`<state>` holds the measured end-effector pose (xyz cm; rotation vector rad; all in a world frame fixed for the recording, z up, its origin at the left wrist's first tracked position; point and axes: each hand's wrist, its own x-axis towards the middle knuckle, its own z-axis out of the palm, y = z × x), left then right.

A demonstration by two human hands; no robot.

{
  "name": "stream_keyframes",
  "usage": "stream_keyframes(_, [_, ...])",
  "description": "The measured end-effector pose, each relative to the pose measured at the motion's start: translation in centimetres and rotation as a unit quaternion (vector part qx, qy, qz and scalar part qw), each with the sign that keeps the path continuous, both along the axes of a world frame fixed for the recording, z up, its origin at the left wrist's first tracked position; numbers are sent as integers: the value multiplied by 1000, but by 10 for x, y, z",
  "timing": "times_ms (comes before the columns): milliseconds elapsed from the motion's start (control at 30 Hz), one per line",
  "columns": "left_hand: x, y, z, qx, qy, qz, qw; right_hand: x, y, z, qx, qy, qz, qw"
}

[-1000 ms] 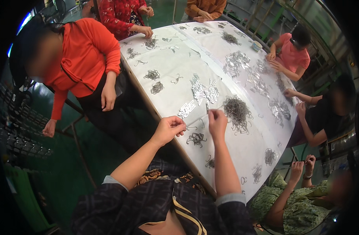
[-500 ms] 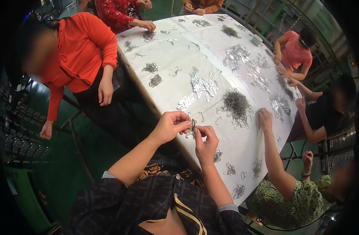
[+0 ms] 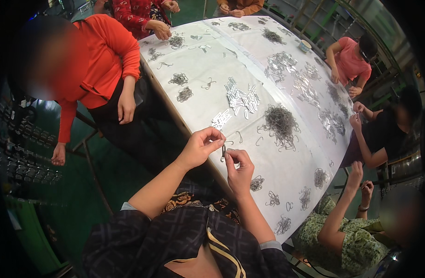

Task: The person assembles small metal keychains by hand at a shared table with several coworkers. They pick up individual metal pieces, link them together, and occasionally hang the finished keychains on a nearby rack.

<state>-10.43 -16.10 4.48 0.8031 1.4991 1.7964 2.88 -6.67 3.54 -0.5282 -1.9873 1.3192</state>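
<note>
Just over the near edge of the table, my left hand [image 3: 199,149] and my right hand [image 3: 240,170] face each other, fingertips pinched. Between them is a small dark bent metal hook [image 3: 224,151], gripped from the upper left and the lower right. Fingers partly cover it, so its full shape is hidden. A few loose wire hooks [image 3: 239,136] lie on the white tabletop [image 3: 205,104] behind my fingers. Beyond these are short shiny silver strips [image 3: 242,99], some in a smaller heap [image 3: 220,119] nearer me. To the right spreads a large tangled pile of dark hooks [image 3: 280,124].
Small hook clusters dot the table, including one beside my right hand [image 3: 257,183]. A person in an orange-red top [image 3: 106,51] stands at left; one in a green patterned top [image 3: 365,236] sits close at right. Others surround the far sides. A small tub [image 3: 305,46] stands far right.
My hands have shifted slightly left, with the hook now more upright between them. The green-topped person's hand has left the table, where a small hook cluster now shows. A far-left hand has drawn back.
</note>
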Motion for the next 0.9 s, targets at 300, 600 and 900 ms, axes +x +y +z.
stream_keyframes(300, [3, -8, 7, -13, 75, 21, 997, -47, 101, -47, 123, -145, -115, 975])
stream_keyframes(600, [7, -20, 25, -67, 175, 59, 981, -112, 148, -76, 246, -313, -153, 905])
stream_keyframes(900, [-4, 11, -5, -87, 170, 13, 982, -68, 109, -20, -196, -93, 25, 976])
